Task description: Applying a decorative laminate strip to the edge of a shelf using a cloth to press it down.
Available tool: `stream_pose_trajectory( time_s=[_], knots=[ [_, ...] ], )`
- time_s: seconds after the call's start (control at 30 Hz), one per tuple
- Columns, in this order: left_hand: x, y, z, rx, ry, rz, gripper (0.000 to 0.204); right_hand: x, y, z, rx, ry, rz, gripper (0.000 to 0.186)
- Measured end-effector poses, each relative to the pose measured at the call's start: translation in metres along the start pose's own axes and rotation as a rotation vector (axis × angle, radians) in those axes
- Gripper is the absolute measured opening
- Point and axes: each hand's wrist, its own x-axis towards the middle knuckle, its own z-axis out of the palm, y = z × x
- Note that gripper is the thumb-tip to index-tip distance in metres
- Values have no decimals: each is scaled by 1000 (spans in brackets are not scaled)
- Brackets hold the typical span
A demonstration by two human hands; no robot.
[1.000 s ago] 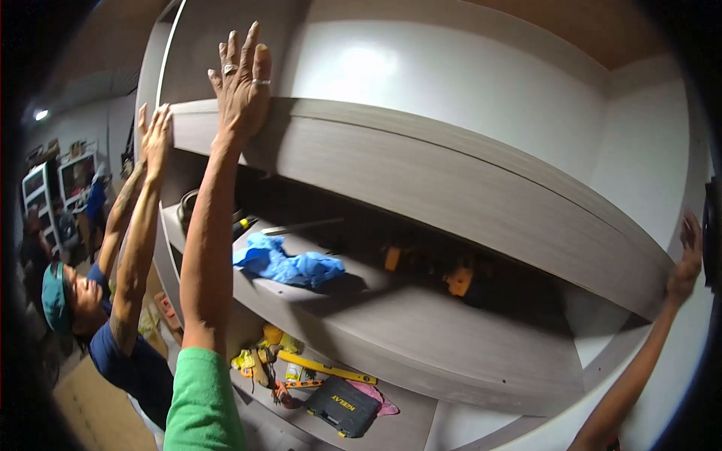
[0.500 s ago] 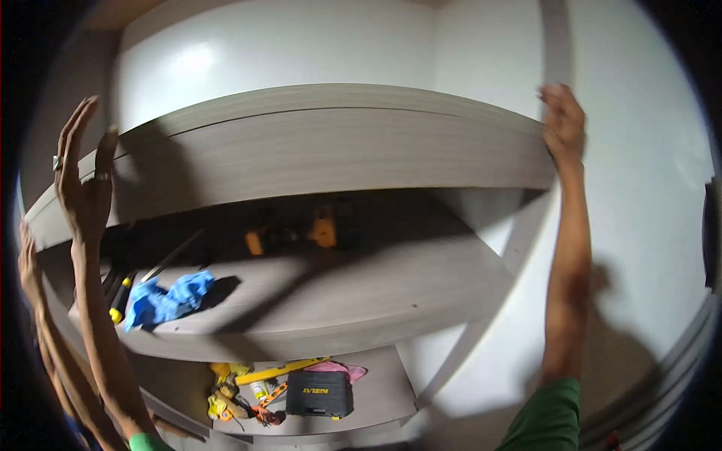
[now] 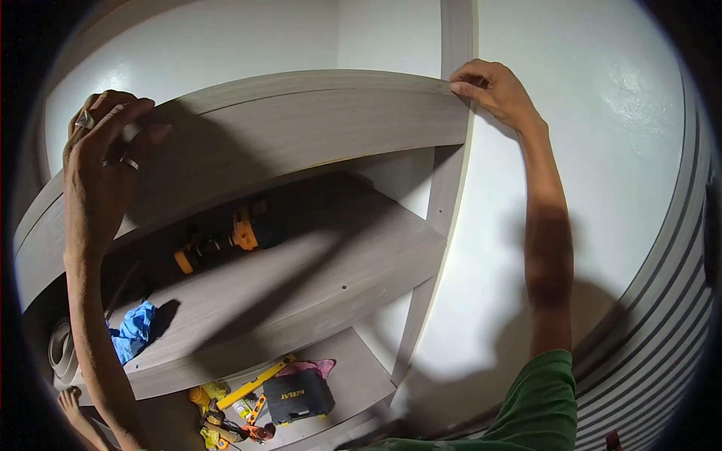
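Note:
A wood-grain shelf board (image 3: 316, 124) with a thick front edge spans the view at the top. My right hand (image 3: 500, 94) pinches its right end, where the board meets a pale upright panel; the thumb lies in front and the fingers over the top. Near the board's left part, my left hand (image 3: 98, 169) is raised in front of it, with a ring on it. Its fingers are bent and apart from the thumb, with nothing seen between them. An orange and black power tool (image 3: 244, 229) lies on the shelf below (image 3: 301, 293), partly in shadow.
A blue cloth (image 3: 134, 331) and a beige coiled strip (image 3: 62, 353) are at the middle shelf's left. Another person's hand (image 3: 70, 398) shows at lower left. On the lowest shelf lie a black case (image 3: 297, 395), a yellow level (image 3: 252, 383) and a pink cloth (image 3: 325, 367).
My view has shifted right. My left hand's fingers, stretched upward before, are now bent over; my right hand has come to pinch the board's end. The other person's hand appears lower.

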Motion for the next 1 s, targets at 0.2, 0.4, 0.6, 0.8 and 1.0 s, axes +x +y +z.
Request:
stream_pose_trajectory(
  time_s=[0.2, 0.4, 0.6, 0.8, 1.0],
  knots=[
    [3, -6, 0, 7, -42, 30, 21, -3, 0, 1, 61, 56, -3, 28],
    [-1, -20, 8, -153, -37, -7, 19, 3, 6, 0, 44, -28, -20, 39],
    [-3, -25, 5, 8, -10, 124, 23, 4, 10, 3, 33, 44, -78, 38],
    [4, -7, 14, 79, -22, 145, 31, 5, 16, 0, 26, 5, -25, 28],
    [31, 52, 61, 16, 112, 311, 30, 3, 22, 2, 4, 69, -56, 38]
  ],
)
